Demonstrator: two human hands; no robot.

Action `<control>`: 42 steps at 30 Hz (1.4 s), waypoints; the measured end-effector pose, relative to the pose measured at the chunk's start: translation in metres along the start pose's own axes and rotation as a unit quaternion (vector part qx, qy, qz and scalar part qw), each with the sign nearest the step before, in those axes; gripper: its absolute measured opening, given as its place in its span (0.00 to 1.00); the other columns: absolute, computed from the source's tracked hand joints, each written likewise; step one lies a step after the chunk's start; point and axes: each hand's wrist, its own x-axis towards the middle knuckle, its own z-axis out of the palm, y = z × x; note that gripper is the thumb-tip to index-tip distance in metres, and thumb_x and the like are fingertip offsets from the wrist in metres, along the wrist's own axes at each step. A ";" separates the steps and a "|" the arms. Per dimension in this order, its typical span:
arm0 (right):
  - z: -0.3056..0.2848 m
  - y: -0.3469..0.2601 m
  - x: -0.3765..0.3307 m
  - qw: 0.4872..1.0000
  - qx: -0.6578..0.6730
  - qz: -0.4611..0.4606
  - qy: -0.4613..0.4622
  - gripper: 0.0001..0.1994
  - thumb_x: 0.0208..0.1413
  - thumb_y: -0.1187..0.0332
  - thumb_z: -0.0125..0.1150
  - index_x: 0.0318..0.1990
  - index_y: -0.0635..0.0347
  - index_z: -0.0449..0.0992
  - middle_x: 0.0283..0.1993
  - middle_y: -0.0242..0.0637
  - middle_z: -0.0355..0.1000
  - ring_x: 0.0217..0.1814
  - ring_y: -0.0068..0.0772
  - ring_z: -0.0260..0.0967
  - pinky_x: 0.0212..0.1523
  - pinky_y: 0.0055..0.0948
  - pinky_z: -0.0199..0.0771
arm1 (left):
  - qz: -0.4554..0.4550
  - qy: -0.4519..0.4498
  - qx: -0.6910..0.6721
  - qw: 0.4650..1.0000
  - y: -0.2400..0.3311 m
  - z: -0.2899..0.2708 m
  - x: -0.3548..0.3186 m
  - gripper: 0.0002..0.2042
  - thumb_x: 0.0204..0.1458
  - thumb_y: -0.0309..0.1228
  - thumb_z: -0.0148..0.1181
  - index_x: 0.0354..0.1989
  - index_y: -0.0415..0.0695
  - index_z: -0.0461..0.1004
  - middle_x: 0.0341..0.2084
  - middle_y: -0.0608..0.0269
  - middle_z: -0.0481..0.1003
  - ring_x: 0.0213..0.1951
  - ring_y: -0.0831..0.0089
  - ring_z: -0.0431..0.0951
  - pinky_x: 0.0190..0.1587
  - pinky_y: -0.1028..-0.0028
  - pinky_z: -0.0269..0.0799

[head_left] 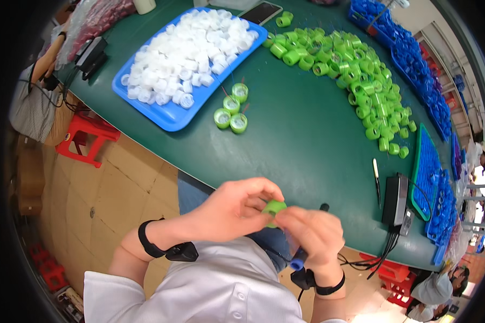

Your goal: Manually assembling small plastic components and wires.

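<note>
At the lower centre of the frame, the small green plastic cap [275, 208] sits between both hands, pinched by the left hand [229, 211] from its left, while the right hand [312, 232] closes fingertips on its right side, above the near tabletop [302, 140] edge

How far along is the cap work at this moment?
Done, it seems: four green caps with white inserts stand apart by the blue tray. In hand: the left hand and right hand pinch one green cap; the right also grips a dark tool. Left: a long pile of green caps and a tray full of white inserts, so most remains.
</note>
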 end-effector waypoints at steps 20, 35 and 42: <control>0.067 0.005 0.028 0.948 0.168 0.271 0.004 0.03 0.49 0.77 0.63 0.31 0.65 0.77 0.28 0.41 0.76 0.23 0.26 0.73 0.24 0.21 0.73 | 0.046 0.191 0.140 0.970 -0.013 -0.044 -0.004 0.08 0.48 0.21 0.58 0.38 0.33 0.73 0.30 0.58 0.76 0.32 0.79 0.75 0.33 0.78 0.75; 0.107 0.057 0.087 0.819 0.349 0.454 -0.042 0.12 0.56 0.80 0.52 0.47 0.79 0.68 0.42 0.52 0.73 0.42 0.37 0.75 0.40 0.26 0.78 | 0.253 0.377 0.503 0.736 -0.012 -0.086 0.033 0.19 0.42 0.17 0.59 0.45 0.33 0.66 0.40 0.48 0.67 0.37 0.50 0.73 0.37 0.63 0.72; 0.058 0.058 0.071 0.810 0.359 0.463 -0.009 0.12 0.60 0.76 0.48 0.48 0.77 0.67 0.41 0.49 0.73 0.40 0.35 0.75 0.39 0.27 0.78 | 0.305 0.368 0.521 0.707 0.010 -0.076 0.007 0.16 0.41 0.18 0.61 0.42 0.34 0.70 0.40 0.47 0.71 0.39 0.53 0.75 0.41 0.64 0.72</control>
